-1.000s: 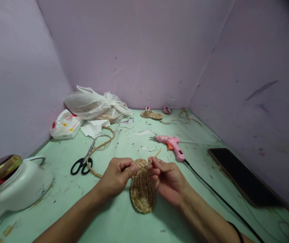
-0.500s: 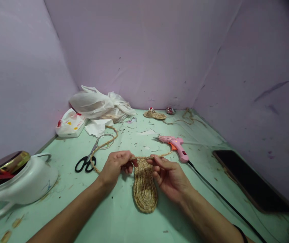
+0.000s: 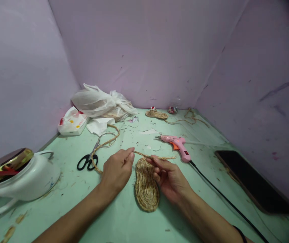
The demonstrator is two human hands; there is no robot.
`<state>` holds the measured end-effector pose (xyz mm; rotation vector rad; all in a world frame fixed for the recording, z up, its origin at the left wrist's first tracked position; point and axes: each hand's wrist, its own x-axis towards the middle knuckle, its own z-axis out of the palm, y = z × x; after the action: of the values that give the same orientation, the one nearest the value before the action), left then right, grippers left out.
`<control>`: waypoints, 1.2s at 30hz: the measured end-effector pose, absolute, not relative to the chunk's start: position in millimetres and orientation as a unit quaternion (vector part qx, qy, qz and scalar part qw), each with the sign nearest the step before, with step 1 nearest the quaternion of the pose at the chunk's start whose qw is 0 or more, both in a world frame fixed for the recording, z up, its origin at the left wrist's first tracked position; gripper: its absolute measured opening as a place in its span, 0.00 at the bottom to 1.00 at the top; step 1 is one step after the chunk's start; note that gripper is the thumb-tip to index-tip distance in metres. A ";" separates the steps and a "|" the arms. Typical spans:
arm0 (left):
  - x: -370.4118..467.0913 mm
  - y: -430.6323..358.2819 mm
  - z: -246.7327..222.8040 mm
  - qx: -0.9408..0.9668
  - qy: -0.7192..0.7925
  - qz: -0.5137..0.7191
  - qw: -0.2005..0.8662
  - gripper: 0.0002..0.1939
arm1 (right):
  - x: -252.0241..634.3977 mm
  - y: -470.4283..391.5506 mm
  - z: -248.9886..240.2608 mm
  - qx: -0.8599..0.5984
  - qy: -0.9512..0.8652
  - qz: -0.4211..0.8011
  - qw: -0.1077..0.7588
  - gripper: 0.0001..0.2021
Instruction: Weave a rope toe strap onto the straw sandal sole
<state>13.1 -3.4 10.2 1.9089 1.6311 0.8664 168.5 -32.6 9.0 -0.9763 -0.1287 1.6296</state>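
Sole [image 3: 147,192] looks fully coiled, untrimmed!
Left hand [image 3: 119,168] and right hand [image 3: 171,175] pinch the cord [image 3: 140,154]; trimmed slipper [image 3: 157,115] near the surface's [image 3: 119,216] far edge.

Coarse, matt straw-like sole [image 3: 146,189]; glossy pink plastic glue gun [image 3: 177,143]

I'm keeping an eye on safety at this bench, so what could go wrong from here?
The braided cord runs across the scissors, so a tug by the left hand might drag them.

The pink glue gun lies on its side just beyond the right hand; if its nozzle is hot, a stray reach could burn.

The gun's black cable passes close by the right forearm, which might snag it and pull the gun.
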 end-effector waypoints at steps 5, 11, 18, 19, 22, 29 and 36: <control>10.2 -4.2 8.7 0.718 0.615 0.312 0.097 0.22 | 171.7 -31.2 9.9 -0.429 -0.053 0.680 0.593 0.04; 15.2 -14.1 5.3 0.831 0.398 0.372 -0.112 0.14 | 165.8 -37.9 7.2 -0.433 -0.109 0.713 0.541 0.03; 6.6 -8.8 9.3 0.836 0.428 0.318 -0.130 0.11 | 192.5 -28.8 18.3 -0.578 -0.432 0.605 0.336 0.09; 4.7 -6.9 10.4 0.834 0.439 0.303 -0.140 0.11 | 202.7 -25.1 20.0 -0.644 -0.509 0.489 0.295 0.09; 1.2 -2.1 10.4 0.831 0.461 0.268 -0.154 0.12 | 233.8 -16.5 22.4 -0.739 -0.580 0.242 0.242 0.06; 8.2 -2.1 4.0 0.838 0.478 0.229 -0.131 0.11 | 239.1 -18.1 21.5 -0.633 -0.709 0.171 0.262 0.12; 16.7 -1.2 -4.0 0.844 0.461 0.271 -0.033 0.12 | 218.5 -19.0 7.9 -0.584 -0.769 0.112 0.234 0.10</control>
<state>16.7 -1.2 -4.0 2.7098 1.4797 0.8702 218.5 -19.0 7.9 -1.6041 -2.1113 0.3086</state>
